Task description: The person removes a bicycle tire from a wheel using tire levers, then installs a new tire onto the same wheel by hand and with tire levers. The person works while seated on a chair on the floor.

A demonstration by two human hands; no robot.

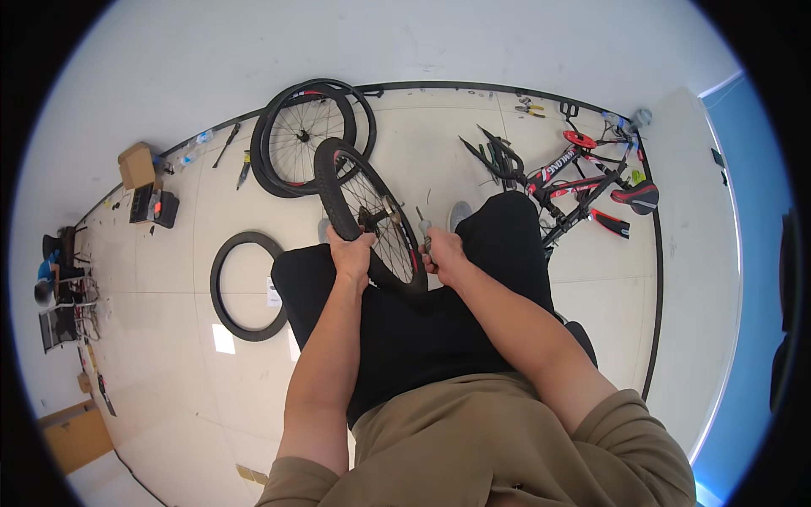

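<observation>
A bicycle wheel (pixel 332 196) with a black knobbly tyre and red-marked rim stands tilted between my knees. My left hand (pixel 351 254) is closed around the tyre on its near left side. In my right hand (pixel 446 255) is a screwdriver-like tool (pixel 425 228) with a grey handle, its thin shaft pointing up and away. The tool is beside the rim's right side; whether it touches the wheel I cannot tell. The spokes and hub show between my hands, and the wheel's lower edge is against my black trousers.
Another wheel and loose tyre (pixel 264 160) lean by the far wall. One tyre (pixel 218 287) lies left of my leg. A red and black bicycle frame (pixel 564 188) lies right. Pliers (pixel 530 110), a toolbox (pixel 154 209) and a cardboard box (pixel 135 166) are farther off. A person (pixel 49 275) sits far left.
</observation>
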